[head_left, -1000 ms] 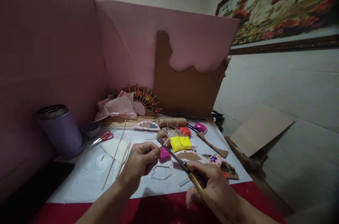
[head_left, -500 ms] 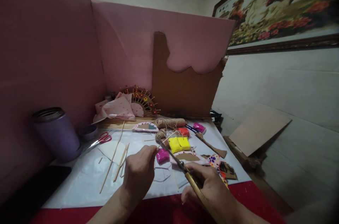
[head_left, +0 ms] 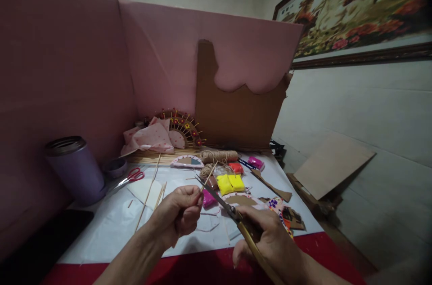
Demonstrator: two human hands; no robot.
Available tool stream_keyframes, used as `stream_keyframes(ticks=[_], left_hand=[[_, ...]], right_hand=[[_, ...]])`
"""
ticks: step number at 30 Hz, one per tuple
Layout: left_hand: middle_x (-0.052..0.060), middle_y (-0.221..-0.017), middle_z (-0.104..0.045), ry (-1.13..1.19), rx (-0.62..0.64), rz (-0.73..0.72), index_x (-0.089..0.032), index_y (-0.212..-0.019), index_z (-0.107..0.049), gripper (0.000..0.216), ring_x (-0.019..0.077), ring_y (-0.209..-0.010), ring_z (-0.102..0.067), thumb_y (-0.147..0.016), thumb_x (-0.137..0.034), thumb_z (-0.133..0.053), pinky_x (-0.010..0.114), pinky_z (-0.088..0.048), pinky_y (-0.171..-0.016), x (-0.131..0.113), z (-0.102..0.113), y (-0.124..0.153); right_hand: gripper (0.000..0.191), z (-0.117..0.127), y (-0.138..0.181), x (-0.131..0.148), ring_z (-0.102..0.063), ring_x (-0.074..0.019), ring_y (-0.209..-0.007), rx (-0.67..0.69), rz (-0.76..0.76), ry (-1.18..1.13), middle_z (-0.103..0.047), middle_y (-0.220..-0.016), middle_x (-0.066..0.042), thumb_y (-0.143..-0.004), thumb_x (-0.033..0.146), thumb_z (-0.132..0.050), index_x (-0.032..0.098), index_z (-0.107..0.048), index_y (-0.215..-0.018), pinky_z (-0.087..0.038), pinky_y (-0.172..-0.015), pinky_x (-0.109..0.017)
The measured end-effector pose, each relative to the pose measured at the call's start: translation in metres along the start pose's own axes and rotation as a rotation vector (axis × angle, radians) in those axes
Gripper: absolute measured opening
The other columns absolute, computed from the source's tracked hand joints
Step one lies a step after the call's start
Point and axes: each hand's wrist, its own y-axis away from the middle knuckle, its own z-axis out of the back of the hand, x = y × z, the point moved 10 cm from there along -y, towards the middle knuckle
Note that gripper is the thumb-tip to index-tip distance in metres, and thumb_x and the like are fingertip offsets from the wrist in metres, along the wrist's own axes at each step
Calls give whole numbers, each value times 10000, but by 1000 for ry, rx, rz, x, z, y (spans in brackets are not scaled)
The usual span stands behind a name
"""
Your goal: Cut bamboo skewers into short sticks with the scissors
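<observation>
My left hand (head_left: 182, 213) is closed in a pinch on a thin wooden stick (head_left: 209, 175), which points up and to the right from the fingertips. My right hand (head_left: 270, 240) grips a pair of scissors (head_left: 249, 242) by its gold-coloured handles. The dark blades reach up-left to the stick, just above my left fingertips, and appear slightly parted around it. Behind the blades lie a magenta clay packet (head_left: 209, 198) and yellow clay packets (head_left: 230, 184). More thin sticks (head_left: 147, 195) rest on the white sheet left of my left hand.
Red-handled scissors (head_left: 135, 175) and a purple tumbler (head_left: 76, 170) stand on the left. Farther back are a twine roll (head_left: 219, 156), pink cloth (head_left: 148, 136) and a decorated half-round fan (head_left: 185, 127). Cut cardboard (head_left: 236, 118) leans against the pink panel.
My left hand has turned, showing more of its curled fingers, and the stick now points more steeply upward. The scissors' blades have come across the stick. The view shifted slightly.
</observation>
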Motion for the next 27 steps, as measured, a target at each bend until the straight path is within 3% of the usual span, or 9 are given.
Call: stream_keyframes(ticks=[4, 6, 8, 13, 21, 24, 27], left_hand=[[-105, -358, -330, -30, -312, -341, -143, -593, -490, 305, -11, -300, -168, -602, -325, -735, 115, -88, -317, -49, 37, 10], [-95, -386, -376, -29, -469, -551, -137, -636, -520, 275, -10, -309, -200, -604, -305, -735, 111, -105, -321, -76, 53, 26], [-84, -416, -408, -35, -535, -663, -134, -654, -535, 256, -6, -324, -235, -608, -291, -733, 111, -120, -328, -89, 58, 38], [-83, -430, -374, -113, -531, -701, -126, -651, -562, 232, 3, -362, -262, -654, -298, -718, 115, -144, -347, -85, 47, 43], [-82, -438, -350, -193, -492, -695, -135, -638, -565, 236, 16, -377, -238, -706, -333, -674, 143, -141, -357, -80, 38, 39], [-69, -460, -381, -304, -434, -645, -134, -662, -582, 226, 28, -409, -280, -731, -338, -652, 153, -189, -381, -74, 29, 35], [-52, -497, -403, -477, -371, -611, -136, -657, -579, 245, 49, -461, -326, -759, -355, -623, 172, -247, -425, -69, 15, 33]], right_hand=[[249, 2, -3, -15, -477, -137, -615, 51, -142, -35, -552, -687, 25, -658, 326, -707, 197, -616, -852, -366, -547, -223], [287, 0, -1, -21, -501, -137, -630, 84, -217, 3, -584, -730, 21, -636, 264, -710, 202, -594, -892, -371, -560, -222], [305, -7, 3, -23, -517, -146, -643, 136, -269, 100, -599, -734, 15, -594, 189, -701, 204, -574, -872, -355, -555, -223], [232, -43, 7, -8, -566, -191, -756, 317, -225, 307, -629, -822, -30, -638, 112, -539, 211, -569, -845, -357, -599, -247], [202, -86, -10, -1, -605, -219, -731, 307, -95, 552, -661, -833, -88, -709, 160, -492, 152, -576, -892, -391, -612, -274], [327, -100, -15, 8, -620, -268, -796, 359, -12, 690, -664, -907, -133, -717, 184, -504, 120, -584, -1027, -408, -623, -310], [310, -109, -20, 13, -621, -273, -752, 405, 40, 778, -667, -861, -129, -709, 209, -532, 124, -618, -994, -396, -564, -313]])
